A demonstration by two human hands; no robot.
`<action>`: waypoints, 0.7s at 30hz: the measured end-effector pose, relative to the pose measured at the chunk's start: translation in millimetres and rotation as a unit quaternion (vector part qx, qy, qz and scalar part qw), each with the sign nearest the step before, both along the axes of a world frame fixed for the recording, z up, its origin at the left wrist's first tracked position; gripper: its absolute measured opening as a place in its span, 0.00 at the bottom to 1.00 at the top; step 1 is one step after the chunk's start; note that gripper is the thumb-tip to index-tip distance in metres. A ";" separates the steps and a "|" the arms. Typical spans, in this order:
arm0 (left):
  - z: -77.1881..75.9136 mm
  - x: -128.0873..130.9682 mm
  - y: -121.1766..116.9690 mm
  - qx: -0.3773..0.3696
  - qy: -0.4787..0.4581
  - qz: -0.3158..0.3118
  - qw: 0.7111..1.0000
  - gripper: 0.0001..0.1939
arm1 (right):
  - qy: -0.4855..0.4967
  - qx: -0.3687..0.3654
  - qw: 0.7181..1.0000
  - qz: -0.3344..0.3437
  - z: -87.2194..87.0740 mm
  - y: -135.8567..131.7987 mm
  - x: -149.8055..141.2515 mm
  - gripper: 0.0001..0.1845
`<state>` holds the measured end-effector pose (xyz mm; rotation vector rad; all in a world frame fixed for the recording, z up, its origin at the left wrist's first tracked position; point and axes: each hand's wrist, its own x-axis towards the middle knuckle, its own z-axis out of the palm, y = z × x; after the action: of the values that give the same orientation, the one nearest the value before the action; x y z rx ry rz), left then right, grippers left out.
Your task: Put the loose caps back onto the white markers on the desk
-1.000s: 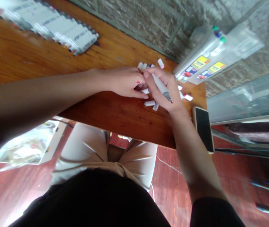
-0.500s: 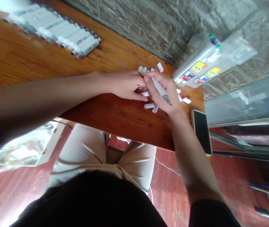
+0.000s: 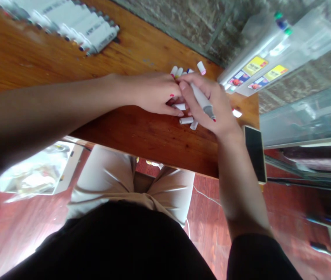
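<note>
My left hand [image 3: 156,93] lies palm down over the wooden table, thumb stretched out and apart from the fingers. Small red marks show near its knuckles, and my other hand covers most of its fingers. My right hand [image 3: 222,107] is closed around a white marker [image 3: 201,98] with a grey end and a red tip pointing back toward the wrist. Its fingertips meet the left hand; the marker's far end is hidden there. Around both hands lie several loose white marker caps, among them a cap [image 3: 186,121] near the left thumb and a pink-edged cap [image 3: 201,68] behind.
A row of grey-white markers [image 3: 66,21] lies at the table's back left. Clear plastic marker cases [image 3: 258,58] stand against the brick wall at right. A phone [image 3: 255,153] rests at the table's right edge. An open white drawer or box [image 3: 66,171] is below left.
The view has shifted a little, so the table and its contents sit higher in the picture. Both hands keep nearly the same pose, with the marker still in my right hand.
</note>
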<state>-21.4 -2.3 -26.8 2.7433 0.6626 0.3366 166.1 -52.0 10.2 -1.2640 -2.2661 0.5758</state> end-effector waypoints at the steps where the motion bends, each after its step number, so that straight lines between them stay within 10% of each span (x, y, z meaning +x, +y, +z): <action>1: 1.9 -0.4 -2.0 0.005 0.009 0.000 1.000 0.17 | -0.012 -0.003 1.000 -0.005 3.3 -2.5 -1.0 0.15; 21: -4.0 3.1 1.6 -0.005 -0.020 0.017 1.000 0.15 | 0.011 -0.004 1.000 0.013 -4.8 5.8 3.0 0.15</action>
<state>-18.3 -0.7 -30.8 2.7112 0.6999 0.3941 169.1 -46.2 5.4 -1.2281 -2.2674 0.6056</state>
